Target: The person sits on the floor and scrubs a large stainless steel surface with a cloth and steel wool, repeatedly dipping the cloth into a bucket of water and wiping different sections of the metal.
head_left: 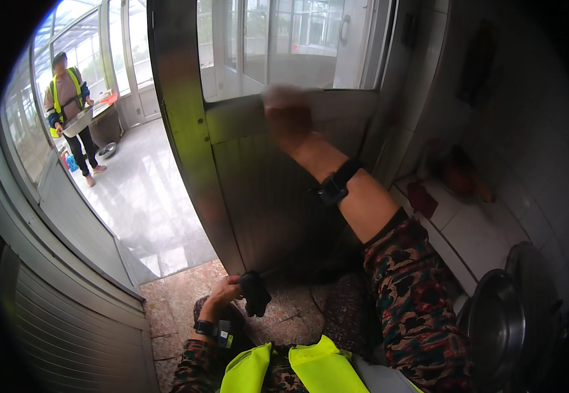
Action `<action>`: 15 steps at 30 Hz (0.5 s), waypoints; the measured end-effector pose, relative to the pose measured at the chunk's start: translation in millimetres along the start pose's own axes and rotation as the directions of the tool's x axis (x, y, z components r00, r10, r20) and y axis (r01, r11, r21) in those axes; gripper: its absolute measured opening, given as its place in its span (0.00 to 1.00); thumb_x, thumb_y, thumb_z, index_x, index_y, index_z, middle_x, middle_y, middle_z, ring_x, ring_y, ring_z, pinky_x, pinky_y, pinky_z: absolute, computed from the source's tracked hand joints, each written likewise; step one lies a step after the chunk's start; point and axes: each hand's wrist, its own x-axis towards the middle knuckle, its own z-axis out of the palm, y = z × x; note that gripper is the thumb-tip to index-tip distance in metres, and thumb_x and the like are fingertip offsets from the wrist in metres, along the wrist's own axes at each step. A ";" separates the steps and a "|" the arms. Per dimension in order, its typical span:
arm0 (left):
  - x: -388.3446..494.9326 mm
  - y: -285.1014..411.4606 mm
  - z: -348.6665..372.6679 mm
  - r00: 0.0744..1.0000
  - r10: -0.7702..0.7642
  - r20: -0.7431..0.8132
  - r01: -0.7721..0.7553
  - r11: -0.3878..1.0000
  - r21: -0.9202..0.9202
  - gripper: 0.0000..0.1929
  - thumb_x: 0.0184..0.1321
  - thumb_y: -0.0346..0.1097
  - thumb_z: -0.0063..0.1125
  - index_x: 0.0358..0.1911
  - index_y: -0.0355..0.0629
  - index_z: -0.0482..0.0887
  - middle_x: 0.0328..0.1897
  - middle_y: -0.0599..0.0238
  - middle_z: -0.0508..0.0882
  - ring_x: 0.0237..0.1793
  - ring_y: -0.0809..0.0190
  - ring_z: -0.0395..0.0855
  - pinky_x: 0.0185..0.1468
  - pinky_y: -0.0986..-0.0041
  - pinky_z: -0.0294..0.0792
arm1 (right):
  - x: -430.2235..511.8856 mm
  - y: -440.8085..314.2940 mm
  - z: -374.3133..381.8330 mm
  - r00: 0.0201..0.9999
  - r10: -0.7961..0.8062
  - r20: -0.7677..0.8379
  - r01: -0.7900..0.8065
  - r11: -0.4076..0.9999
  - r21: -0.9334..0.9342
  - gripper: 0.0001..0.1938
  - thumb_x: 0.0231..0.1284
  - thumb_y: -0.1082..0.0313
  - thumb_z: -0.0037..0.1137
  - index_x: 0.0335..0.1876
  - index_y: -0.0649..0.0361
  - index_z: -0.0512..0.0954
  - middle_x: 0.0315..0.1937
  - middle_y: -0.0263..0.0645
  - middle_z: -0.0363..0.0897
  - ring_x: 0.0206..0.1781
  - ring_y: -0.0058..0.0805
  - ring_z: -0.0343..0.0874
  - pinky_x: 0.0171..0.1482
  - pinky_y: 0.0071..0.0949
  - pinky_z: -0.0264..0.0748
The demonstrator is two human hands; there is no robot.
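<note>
Low in front of me, my left hand grips a dark, soft-looking bundle, perhaps cloth or a glove. My right hand is raised in front of the metal-framed door, by the lower edge of its glass pane. Motion blur hides its fingers; I cannot tell whether it touches the door or holds anything. A black strap with a small device circles my right forearm. Another band is on my left wrist.
Left of the door, an opening leads to a bright tiled floor. A person in a reflective vest stands there holding a metal basin near a large vat. At right are a tiled ledge and a metal pan.
</note>
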 end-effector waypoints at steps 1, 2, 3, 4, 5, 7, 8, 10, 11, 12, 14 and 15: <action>0.2 0.4 -0.5 1.000 -0.017 -0.005 0.017 1.000 0.025 0.09 0.53 0.32 0.54 0.35 0.42 0.86 0.28 0.77 0.83 0.29 0.74 0.77 0.35 0.81 0.69 | 0.0 -0.9 -1.4 0.998 -0.012 -0.058 0.013 1.000 0.007 0.03 0.44 0.71 0.54 0.27 0.57 0.75 0.29 0.46 0.75 0.35 0.40 0.76 0.39 0.43 0.73; 0.0 1.5 -0.9 1.000 0.010 0.005 -0.010 1.000 0.006 0.09 0.53 0.32 0.54 0.36 0.43 0.86 0.28 0.77 0.82 0.29 0.74 0.77 0.36 0.81 0.69 | 0.3 1.2 -2.9 0.997 -0.044 -0.063 0.045 0.999 0.023 0.03 0.45 0.72 0.53 0.28 0.57 0.75 0.30 0.46 0.75 0.36 0.40 0.76 0.40 0.42 0.73; -0.9 2.4 -0.5 1.000 0.011 0.013 -0.011 1.000 0.013 0.10 0.53 0.32 0.54 0.36 0.43 0.86 0.28 0.77 0.82 0.29 0.74 0.77 0.36 0.81 0.69 | -1.5 8.5 -5.4 0.992 -0.077 -0.095 0.082 0.996 0.044 0.03 0.45 0.72 0.53 0.28 0.57 0.75 0.31 0.45 0.75 0.37 0.39 0.76 0.40 0.42 0.73; -2.5 4.0 0.0 1.000 0.010 0.023 -0.011 1.000 0.019 0.10 0.52 0.32 0.54 0.36 0.43 0.86 0.28 0.76 0.82 0.29 0.74 0.77 0.36 0.81 0.69 | -5.9 20.3 -9.2 0.996 -0.082 -0.022 0.081 0.996 -0.030 0.04 0.46 0.71 0.53 0.30 0.58 0.76 0.32 0.44 0.76 0.38 0.40 0.76 0.41 0.41 0.73; -4.6 5.4 0.5 1.000 0.004 0.015 -0.004 1.000 0.025 0.10 0.53 0.32 0.54 0.36 0.43 0.86 0.28 0.76 0.83 0.30 0.74 0.77 0.36 0.80 0.69 | -11.6 34.6 -13.8 0.996 -0.089 0.019 0.090 0.991 -0.100 0.05 0.46 0.71 0.52 0.31 0.59 0.76 0.33 0.44 0.76 0.39 0.40 0.76 0.42 0.41 0.73; -9.1 9.4 1.5 1.000 -0.004 -0.013 0.005 0.999 0.050 0.10 0.53 0.33 0.54 0.37 0.44 0.86 0.28 0.77 0.83 0.30 0.74 0.77 0.37 0.80 0.69 | -18.0 58.9 -17.5 0.997 -0.057 0.050 0.065 0.984 -0.165 0.06 0.47 0.70 0.52 0.32 0.60 0.76 0.35 0.43 0.76 0.42 0.40 0.76 0.43 0.40 0.73; -11.7 11.1 2.2 1.000 0.010 -0.017 -0.009 1.000 0.022 0.09 0.54 0.33 0.55 0.37 0.44 0.86 0.28 0.77 0.83 0.30 0.74 0.77 0.37 0.80 0.69 | -21.0 66.9 -20.3 0.999 -0.015 0.046 0.022 0.986 -0.163 0.07 0.47 0.70 0.52 0.33 0.60 0.77 0.36 0.42 0.76 0.43 0.40 0.76 0.44 0.39 0.74; -14.3 13.8 4.5 0.998 0.055 -0.012 -0.055 0.998 0.005 0.09 0.54 0.34 0.56 0.36 0.44 0.86 0.29 0.77 0.83 0.31 0.74 0.77 0.37 0.79 0.69 | -22.3 64.0 -21.5 0.986 0.120 0.112 -0.100 0.980 -0.170 0.08 0.46 0.71 0.51 0.34 0.60 0.77 0.38 0.41 0.76 0.44 0.40 0.76 0.46 0.37 0.75; -13.5 15.3 5.3 0.999 0.036 -0.016 -0.036 0.999 0.008 0.09 0.54 0.34 0.56 0.36 0.44 0.86 0.29 0.77 0.83 0.31 0.74 0.77 0.37 0.79 0.69 | -20.3 55.2 -21.1 0.993 0.070 0.100 -0.052 0.983 -0.175 0.08 0.47 0.71 0.51 0.34 0.60 0.77 0.38 0.42 0.76 0.44 0.40 0.76 0.46 0.37 0.75; -13.8 16.3 5.1 0.999 0.034 -0.005 -0.034 0.999 0.018 0.08 0.55 0.35 0.56 0.36 0.44 0.86 0.29 0.77 0.83 0.31 0.74 0.77 0.37 0.78 0.69 | -18.2 40.7 -20.2 0.979 0.101 0.175 -0.064 0.976 -0.208 0.08 0.47 0.71 0.50 0.34 0.60 0.77 0.38 0.42 0.77 0.44 0.41 0.76 0.47 0.37 0.75; -12.7 17.3 5.3 0.998 0.056 0.016 -0.057 0.996 0.066 0.08 0.55 0.35 0.56 0.34 0.44 0.85 0.29 0.77 0.83 0.31 0.74 0.77 0.37 0.78 0.69 | -10.1 1.5 -14.1 0.992 0.006 0.129 -0.022 0.992 0.125 0.07 0.47 0.69 0.50 0.32 0.60 0.76 0.37 0.43 0.76 0.43 0.42 0.75 0.47 0.39 0.75; -11.2 17.5 5.6 0.999 0.032 0.032 -0.034 0.999 0.035 0.08 0.55 0.35 0.55 0.34 0.44 0.85 0.29 0.77 0.83 0.31 0.74 0.77 0.37 0.79 0.69 | -3.3 -23.8 -7.0 0.998 -0.038 0.042 0.032 0.991 0.133 0.08 0.48 0.71 0.49 0.35 0.60 0.76 0.37 0.44 0.76 0.44 0.42 0.76 0.48 0.38 0.75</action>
